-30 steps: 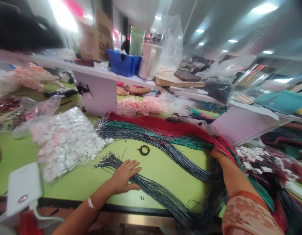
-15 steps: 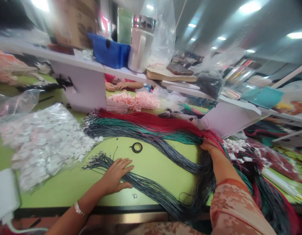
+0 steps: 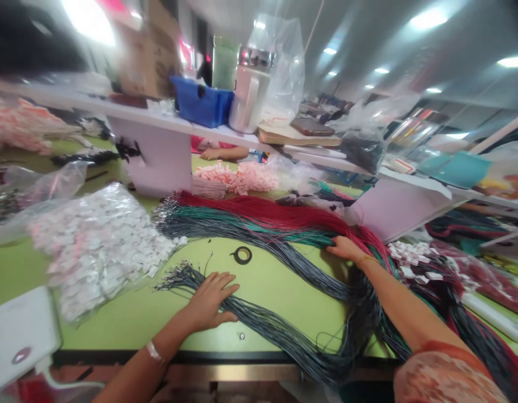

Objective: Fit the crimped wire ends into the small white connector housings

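Observation:
My left hand lies flat, fingers spread, across a loose bundle of black wires with metal-tipped ends. Farther back, my right hand has its fingers closed at the right part of the green wires; its fingertips are partly hidden. Red wires run behind the green ones. A second strand of black wires lies in front of them, and the black strands meet in a dark heap near my right forearm.
A roll of black tape and a small metal piece lie between the bundles. At left are a clear bag of white connectors and a white power bank. A shelf carries a blue bin and a mug.
My right hand has shifted left along the wires, to the green ones. My left hand stays on the black bundle. The whole view has swung slightly left.

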{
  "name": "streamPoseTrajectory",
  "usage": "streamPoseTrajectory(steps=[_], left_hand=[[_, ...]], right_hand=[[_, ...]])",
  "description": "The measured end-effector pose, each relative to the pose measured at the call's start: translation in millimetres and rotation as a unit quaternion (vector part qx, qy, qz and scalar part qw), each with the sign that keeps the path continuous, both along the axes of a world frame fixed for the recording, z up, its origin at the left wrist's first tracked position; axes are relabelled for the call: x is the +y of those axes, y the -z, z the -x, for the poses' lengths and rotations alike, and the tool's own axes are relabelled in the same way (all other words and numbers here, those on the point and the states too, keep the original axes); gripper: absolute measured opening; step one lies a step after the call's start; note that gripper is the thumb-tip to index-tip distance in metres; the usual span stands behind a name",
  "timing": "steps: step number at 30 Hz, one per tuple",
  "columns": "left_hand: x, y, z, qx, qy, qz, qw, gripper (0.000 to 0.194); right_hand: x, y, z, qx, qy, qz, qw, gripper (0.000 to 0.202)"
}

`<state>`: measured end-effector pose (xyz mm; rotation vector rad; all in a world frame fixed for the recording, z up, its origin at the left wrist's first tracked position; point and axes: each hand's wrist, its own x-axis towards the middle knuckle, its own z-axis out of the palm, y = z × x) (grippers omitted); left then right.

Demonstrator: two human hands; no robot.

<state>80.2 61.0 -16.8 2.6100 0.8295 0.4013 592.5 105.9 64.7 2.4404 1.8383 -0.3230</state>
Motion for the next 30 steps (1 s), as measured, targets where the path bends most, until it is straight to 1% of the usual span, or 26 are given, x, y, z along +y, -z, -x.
streamPoseTrajectory(steps=[3,5,6,8,10,11,14,16,17,18,19,20,22,23,24,25,26,27,29,30], left_hand=[[-1,-2.6,0,-0.005,-0.003,0.001,1.000,0.071],[-2,-3.2,-2,-0.009,-0.007,-0.002,1.000,0.069],[-3,-3.4,-2,-0.010,-0.010,-0.004,1.000,0.067],[-4,-3.5,-4,-0.011,-0.015,-0.004,1.000,0.066],[-5,-3.3,-4,-0.013,-0.014,0.002,1.000,0.067],[-5,-3.2,-5,-0.015,-0.014,0.006,1.000,0.068],[-6,-3.6,-3,-0.028,-0.020,0.016,0.999,0.073],[-7,-6.4,1,-0.037,-0.023,0.028,0.999,0.075],[-7,-9.0,3,-0.044,-0.024,0.038,0.998,0.075],[-8,-12.3,5,-0.055,-0.026,0.049,0.997,0.075],[-8,-16.3,7,-0.069,-0.032,0.060,0.995,0.074],[-7,-20.6,8,-0.089,-0.040,0.070,0.993,0.072],[-3,-29.6,5,-0.143,-0.060,0.105,0.982,0.068],[2,-33.8,0,-0.178,-0.070,0.140,0.972,0.066],[7,-37.6,-7,-0.218,-0.080,0.189,0.954,0.065],[14,-41.1,-16,-0.261,-0.087,0.257,0.926,0.063],[22,-44.3,-27,-0.311,-0.100,0.338,0.883,0.062],[30,-47.3,-38,-0.358,-0.109,0.421,0.826,0.060],[49,-52.4,-57,-0.449,-0.129,0.567,0.678,0.056],[58,-54.4,-65,-0.494,-0.133,0.608,0.607,0.053]], right_hand=[[0,-16.9,11,0.130,-0.021,0.008,0.991,0.023],[0,-30.4,27,0.209,-0.062,0.025,0.976,0.024],[2,-36.2,41,0.231,-0.091,0.041,0.968,0.023],[12,-44.7,80,0.225,-0.152,0.076,0.959,0.019],[28,-48.9,131,0.239,-0.206,0.074,0.946,0.014],[36,-50.1,158,0.245,-0.220,0.072,0.941,0.012],[57,-53.5,234,0.262,-0.245,0.071,0.931,0.009],[64,-59.7,266,0.245,-0.235,0.084,0.937,0.012],[64,-65.0,274,0.234,-0.225,0.086,0.942,0.015],[62,-71.7,277,0.238,-0.210,0.077,0.945,0.018],[59,-79.7,273,0.261,-0.196,0.058,0.943,0.020],[54,-88.5,266,0.309,-0.184,0.029,0.933,0.021],[39,-105.1,245,0.438,-0.173,-0.034,0.882,0.027],[29,-111.3,235,0.480,-0.179,-0.041,0.858,0.030],[18,-114.9,230,0.500,-0.184,-0.042,0.845,0.033],[7,-115.6,228,0.503,-0.190,-0.030,0.842,0.036],[-6,-113.4,230,0.492,-0.204,0.001,0.846,0.039],[-18,-108.6,237,0.476,-0.225,0.032,0.849,0.042],[-43,-93.5,255,0.436,-0.281,0.086,0.851,0.043],[-54,-84.7,263,0.410,-0.314,0.096,0.851,0.043]])
